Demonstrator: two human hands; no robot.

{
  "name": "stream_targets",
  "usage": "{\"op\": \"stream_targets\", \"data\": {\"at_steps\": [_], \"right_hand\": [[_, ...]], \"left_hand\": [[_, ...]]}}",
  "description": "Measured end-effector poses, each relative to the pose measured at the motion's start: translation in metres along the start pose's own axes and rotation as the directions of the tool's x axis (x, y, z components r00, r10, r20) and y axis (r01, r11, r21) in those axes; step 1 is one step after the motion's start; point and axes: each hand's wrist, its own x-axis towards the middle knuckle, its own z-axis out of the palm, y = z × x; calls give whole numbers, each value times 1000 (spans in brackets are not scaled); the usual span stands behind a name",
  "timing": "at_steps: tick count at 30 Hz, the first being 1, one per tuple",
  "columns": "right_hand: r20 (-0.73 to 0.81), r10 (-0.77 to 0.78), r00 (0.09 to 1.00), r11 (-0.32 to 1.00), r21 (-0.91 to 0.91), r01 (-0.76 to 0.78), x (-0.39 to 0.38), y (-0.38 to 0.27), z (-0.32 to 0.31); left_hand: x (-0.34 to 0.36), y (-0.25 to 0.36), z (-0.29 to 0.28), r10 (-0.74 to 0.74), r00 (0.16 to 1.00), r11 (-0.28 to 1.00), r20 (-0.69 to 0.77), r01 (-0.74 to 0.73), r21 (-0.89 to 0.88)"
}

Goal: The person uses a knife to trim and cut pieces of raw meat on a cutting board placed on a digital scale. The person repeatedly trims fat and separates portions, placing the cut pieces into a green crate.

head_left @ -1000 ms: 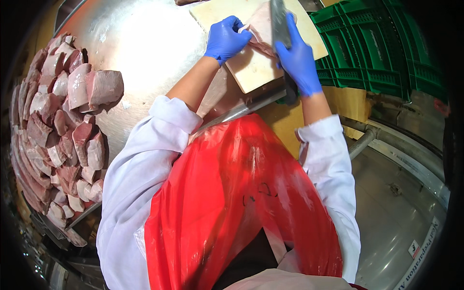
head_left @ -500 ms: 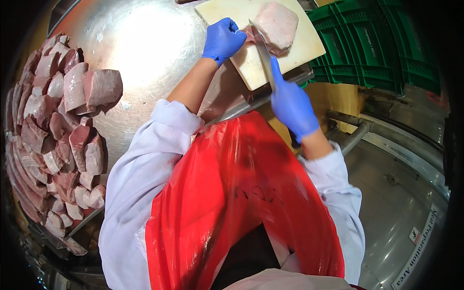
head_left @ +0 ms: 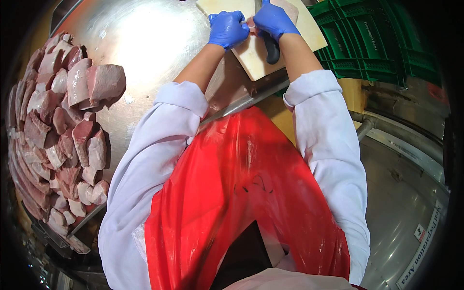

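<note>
My left hand [head_left: 228, 30], in a blue glove, is closed at the left part of the white cutting board [head_left: 252, 63]. Its fingers pinch the edge of a pink strip of meat [head_left: 251, 26]. My right hand [head_left: 274, 21], gloved in blue too, is wrapped round a knife; the black handle [head_left: 272, 50] sticks out toward me below the fist. Most of the blade is hidden, with a little of it showing beyond the hand. A pale slab of meat [head_left: 289, 7] lies behind my right hand, largely covered by it.
Many cut meat pieces [head_left: 58, 125] are heaped on the left of the steel table [head_left: 145, 53]. Green plastic crates [head_left: 360, 38] stand at the right of the board. The table's metal edge [head_left: 241, 104] runs just before my red apron [head_left: 232, 183].
My right hand has moved up and away from me with the knife, from the board's near edge to beside the left hand, over the meat slab. The left hand has barely shifted.
</note>
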Motion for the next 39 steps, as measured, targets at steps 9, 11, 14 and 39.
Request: {"op": "stream_targets", "data": {"at_steps": [9, 11, 14, 39], "right_hand": [[-84, 38, 996, 998, 53, -33, -74, -56, -25], [-109, 27, 994, 998, 53, -21, -69, -55, -30], [-44, 68, 997, 997, -18, -68, -42, -41, -11], [221, -93, 971, 948, -279, 154, -175, 6, -19]], "left_hand": [[-11, -6, 13, 79, 949, 995, -304, -96, -39], [-8, -12, 17, 121, 928, 990, -354, -140, -28], [-12, -5, 15, 123, 940, 987, -319, -150, -61], [-22, -11, 7, 164, 911, 981, -378, -192, -40]]}}
